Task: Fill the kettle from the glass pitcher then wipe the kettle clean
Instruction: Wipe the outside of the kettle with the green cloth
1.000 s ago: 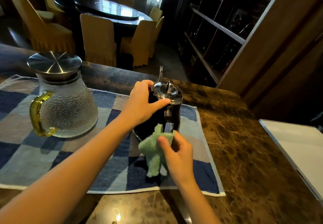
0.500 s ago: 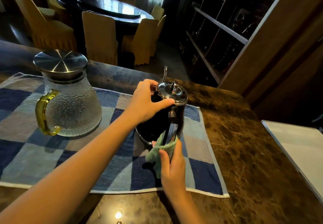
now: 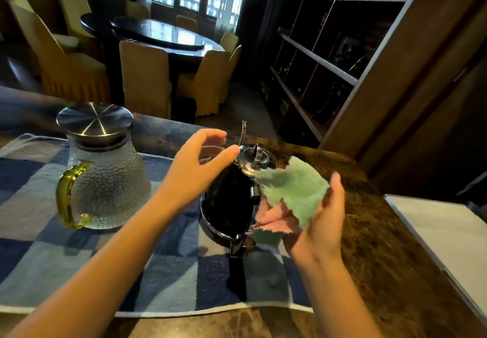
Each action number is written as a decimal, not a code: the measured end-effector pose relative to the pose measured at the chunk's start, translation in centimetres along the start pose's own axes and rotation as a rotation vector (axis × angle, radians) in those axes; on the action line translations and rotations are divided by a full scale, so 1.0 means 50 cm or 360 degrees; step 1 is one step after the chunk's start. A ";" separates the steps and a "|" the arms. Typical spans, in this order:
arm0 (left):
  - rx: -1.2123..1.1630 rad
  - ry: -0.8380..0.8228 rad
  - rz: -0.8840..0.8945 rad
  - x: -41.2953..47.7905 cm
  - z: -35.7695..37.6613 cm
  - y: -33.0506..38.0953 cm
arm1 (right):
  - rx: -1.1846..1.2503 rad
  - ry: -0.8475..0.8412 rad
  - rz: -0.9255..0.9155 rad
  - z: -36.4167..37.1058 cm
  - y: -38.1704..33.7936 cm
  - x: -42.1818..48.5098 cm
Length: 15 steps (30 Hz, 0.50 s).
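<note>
The black kettle with a steel lid and thin spout stands on the blue checked towel. To its left sits the textured glass pitcher, with a yellow handle and steel lid. My left hand hovers just left of the kettle's lid, fingers loosely spread, holding nothing. My right hand is to the right of the kettle and holds a green and pink cloth, spread over its palm and touching the kettle's lid edge.
The towel lies on a brown marble counter. A white panel sits at the counter's right. Beyond the counter are a dark round dining table with yellow chairs and dark wall shelves.
My left hand has let go of the kettle's top and lifted off. My right hand has moved from the kettle's front to its right side, and the cloth has opened out.
</note>
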<state>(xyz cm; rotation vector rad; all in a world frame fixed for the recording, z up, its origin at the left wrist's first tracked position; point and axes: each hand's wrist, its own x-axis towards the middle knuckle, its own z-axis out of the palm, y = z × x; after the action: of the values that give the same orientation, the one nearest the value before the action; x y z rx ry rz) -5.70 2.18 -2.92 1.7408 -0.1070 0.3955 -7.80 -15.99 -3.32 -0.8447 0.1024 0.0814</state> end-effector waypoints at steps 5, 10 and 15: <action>-0.0691 -0.0453 -0.0242 -0.066 -0.011 0.038 | 0.0009 -0.0448 0.0388 0.108 0.002 0.016; -0.1677 -0.0418 -0.0609 -0.084 -0.030 0.005 | -0.0075 -0.0738 0.0664 0.148 0.035 0.058; -0.1771 -0.0052 -0.0847 -0.090 -0.022 -0.062 | -0.0935 -0.1002 0.0490 0.157 0.070 0.100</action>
<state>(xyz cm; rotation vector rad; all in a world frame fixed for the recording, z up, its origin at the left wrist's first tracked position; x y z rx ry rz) -9.25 3.26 -7.06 0.6241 0.1053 -0.1049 -2.79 -7.65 -1.34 -1.3454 -0.4045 0.6863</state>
